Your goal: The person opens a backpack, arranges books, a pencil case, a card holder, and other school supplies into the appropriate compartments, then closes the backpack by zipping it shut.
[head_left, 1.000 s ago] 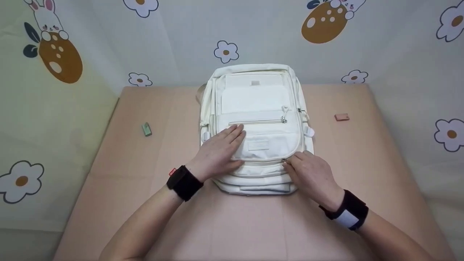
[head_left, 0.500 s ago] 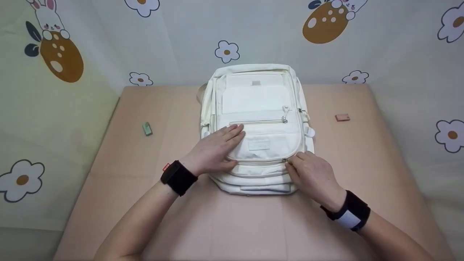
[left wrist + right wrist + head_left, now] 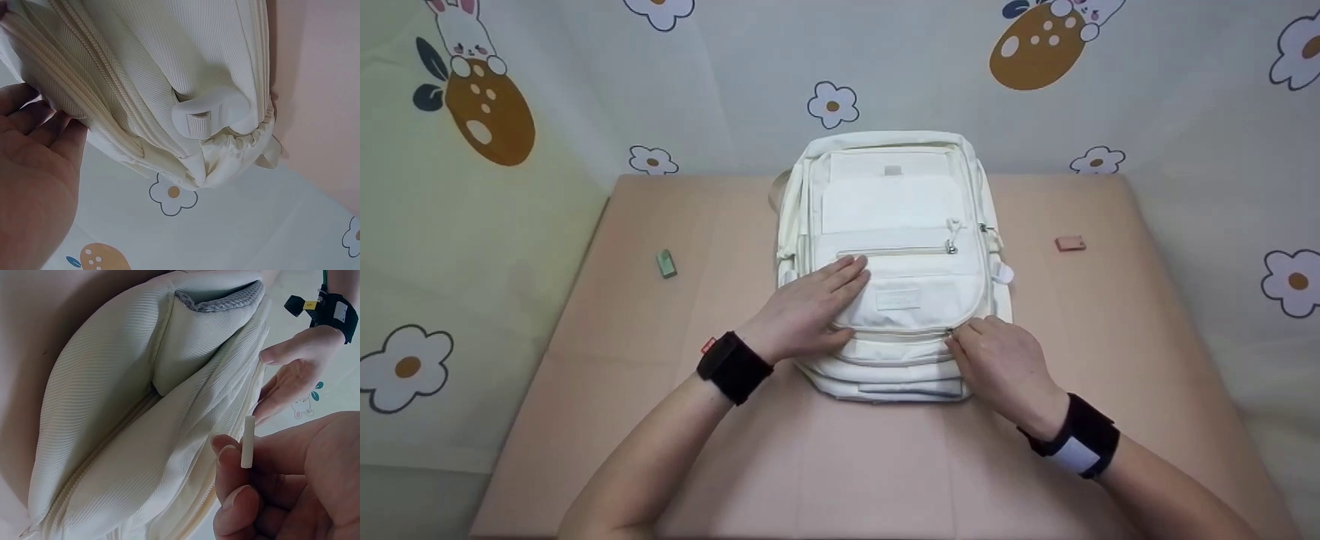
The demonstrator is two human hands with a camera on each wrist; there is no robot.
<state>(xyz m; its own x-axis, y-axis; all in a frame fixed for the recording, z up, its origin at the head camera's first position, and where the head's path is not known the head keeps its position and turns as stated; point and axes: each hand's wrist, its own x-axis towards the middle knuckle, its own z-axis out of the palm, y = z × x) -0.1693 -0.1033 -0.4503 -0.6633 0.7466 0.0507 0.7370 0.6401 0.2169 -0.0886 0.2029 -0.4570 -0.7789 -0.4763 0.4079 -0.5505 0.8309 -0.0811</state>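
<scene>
A cream-white backpack lies on its back, front pockets up, in the head view. My left hand rests on the left of its front panel, fingers extended below the short pocket zipper. At the lower right of the front pocket, my right hand pinches a zipper pull by the slider. The right wrist view shows this pale, stick-like zipper pull between thumb and curled fingers. Seen from the left wrist, the fingers lie against the pocket's edge, beside a white side buckle.
The backpack lies on a pinkish-beige table. A small green eraser-like block sits to its left, and a similar pink block to its right. A curtain printed with flowers and rabbits stands behind and at both sides.
The left hand has slid slightly left on the panel, its wrist shifting up and outward. The right hand keeps its pinch on the zipper pull at nearly the same spot.
</scene>
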